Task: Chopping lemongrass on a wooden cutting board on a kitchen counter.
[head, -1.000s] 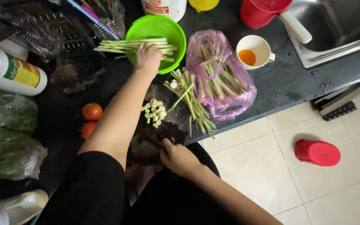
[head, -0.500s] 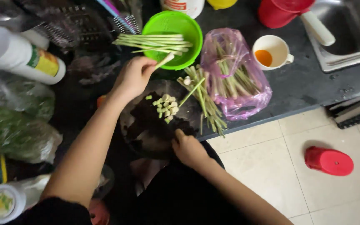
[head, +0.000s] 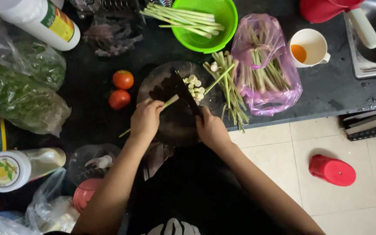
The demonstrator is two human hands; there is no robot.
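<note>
Left hand (head: 145, 118) on lemongrass stalk (head: 169, 102), right hand (head: 211, 129) gripping knife (head: 184, 92) over round board (head: 177, 122).

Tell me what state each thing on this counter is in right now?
Left hand: gripping a lemongrass stalk on the dark round board.
Right hand: gripping a dark knife, blade on the stalk.
Cut pieces: piled beside the blade.
Green colander: holding stalks.
Pink bag: open, full of stalks.
White cup: partly filled, orange liquid.
</note>
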